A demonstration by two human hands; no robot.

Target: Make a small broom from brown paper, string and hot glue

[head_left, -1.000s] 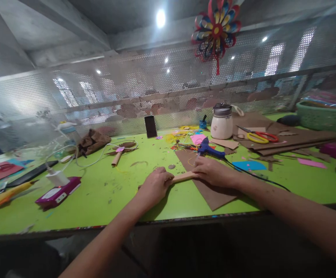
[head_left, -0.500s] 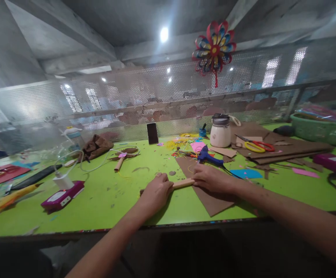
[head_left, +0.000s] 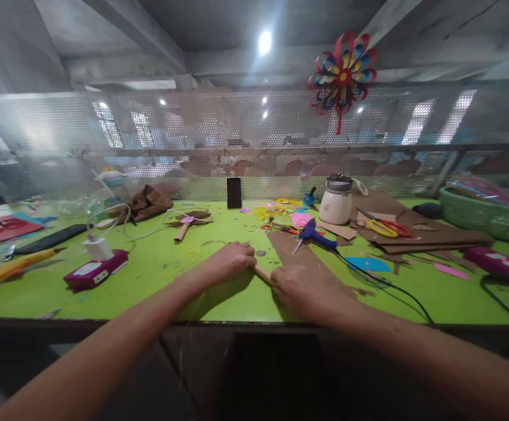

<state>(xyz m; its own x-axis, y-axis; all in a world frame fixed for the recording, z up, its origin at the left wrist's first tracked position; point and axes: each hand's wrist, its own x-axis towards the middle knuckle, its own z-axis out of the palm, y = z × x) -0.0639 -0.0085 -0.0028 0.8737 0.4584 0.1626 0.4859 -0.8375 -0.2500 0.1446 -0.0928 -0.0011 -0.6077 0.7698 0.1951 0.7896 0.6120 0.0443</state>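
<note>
A thin rolled tube of brown paper point(head_left: 263, 274) runs between my two hands, low over the front of the green table. My left hand point(head_left: 230, 260) is closed round its far end. Round the near end my right hand point(head_left: 301, 289) is closed too, so only the tube's middle shows. Beside my right hand lies a flat brown paper sheet point(head_left: 301, 257). Just beyond it, a blue hot glue gun point(head_left: 318, 235) rests on its side, its metal nozzle pointing down toward the sheet.
A white jar point(head_left: 336, 202) and scissors point(head_left: 388, 227) on brown paper stand at the back right, near a green basket point(head_left: 487, 213). A phone point(head_left: 234, 193) leans upright behind. Purple power strips point(head_left: 96, 269) with cables lie left and right. A small paper piece point(head_left: 186, 225) lies left.
The tube has turned from nearly level to slanting, its right end now nearer me. My right hand has come down and toward me, uncovering the glue gun's nozzle. The camera view has shifted slightly.
</note>
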